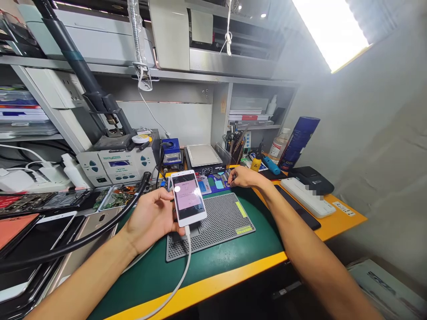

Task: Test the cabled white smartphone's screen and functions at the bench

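A white smartphone [189, 195] with a lit pinkish screen rests tilted in my left hand [151, 215], thumb on its left edge and fingers behind it. From its bottom edge a white charging cable [189, 255] runs down over the front of the bench. The phone is above a grey perforated mat [222, 220] with yellow labels. My right hand [243, 177] reaches to the back of the mat, fingers curled together at the right end of a blue tray [216, 189] of small flat parts. Whatever those fingertips hold, if anything, is too small to make out.
A hot-air station [120, 164] with a black hose [110, 226] stands left, above several phones [36, 240]. At the back is a small blue device [171, 149]. Right are a yellow bottle [256, 163], a blue can [300, 140] and a white power strip [307, 195].
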A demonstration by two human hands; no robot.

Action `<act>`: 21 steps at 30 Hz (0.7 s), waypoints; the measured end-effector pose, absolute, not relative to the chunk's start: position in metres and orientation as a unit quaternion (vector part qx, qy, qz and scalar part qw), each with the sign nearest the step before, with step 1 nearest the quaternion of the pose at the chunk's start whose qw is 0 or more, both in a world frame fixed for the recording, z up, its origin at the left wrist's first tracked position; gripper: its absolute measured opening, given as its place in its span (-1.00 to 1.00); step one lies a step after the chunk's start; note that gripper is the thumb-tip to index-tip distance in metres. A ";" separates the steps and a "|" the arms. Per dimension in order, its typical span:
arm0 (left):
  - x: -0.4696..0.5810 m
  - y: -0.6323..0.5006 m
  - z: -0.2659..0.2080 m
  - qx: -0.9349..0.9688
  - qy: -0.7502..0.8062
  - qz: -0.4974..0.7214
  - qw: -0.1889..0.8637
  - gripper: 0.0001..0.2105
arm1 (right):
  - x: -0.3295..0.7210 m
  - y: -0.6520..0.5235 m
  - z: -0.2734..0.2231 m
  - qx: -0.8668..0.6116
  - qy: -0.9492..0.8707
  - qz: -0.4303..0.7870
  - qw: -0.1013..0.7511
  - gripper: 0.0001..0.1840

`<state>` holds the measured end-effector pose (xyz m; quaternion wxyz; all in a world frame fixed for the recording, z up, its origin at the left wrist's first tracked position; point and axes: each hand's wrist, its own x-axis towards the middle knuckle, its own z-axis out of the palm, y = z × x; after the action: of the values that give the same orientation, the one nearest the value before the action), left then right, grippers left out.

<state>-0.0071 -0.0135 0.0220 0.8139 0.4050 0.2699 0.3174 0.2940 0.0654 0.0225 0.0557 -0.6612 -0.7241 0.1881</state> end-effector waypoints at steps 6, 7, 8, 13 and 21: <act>-0.008 -0.013 0.021 0.406 0.262 0.319 0.815 -0.62 | 0.296 0.065 0.024 -0.665 -0.725 0.176 0.040 -0.75; -0.008 -0.013 0.021 0.406 0.261 0.319 0.815 -0.62 | 0.297 0.066 0.024 -0.664 -0.726 0.175 0.039 -0.75; -0.008 -0.013 0.020 0.406 0.262 0.318 0.815 -0.62 | 0.297 0.066 0.024 -0.664 -0.726 0.175 0.038 -0.75; -0.008 -0.013 0.020 0.408 0.269 0.317 0.813 -0.63 | 0.298 0.067 0.022 -0.658 -0.732 0.175 0.037 -0.73; -0.007 -0.014 0.022 0.408 0.271 0.316 0.812 -0.63 | 0.297 0.067 0.021 -0.649 -0.740 0.171 0.045 -0.74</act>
<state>-0.0073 -0.0135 0.0219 0.8122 0.4083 0.2713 0.3163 0.2969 0.0670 0.0212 0.0454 -0.6488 -0.7400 0.1712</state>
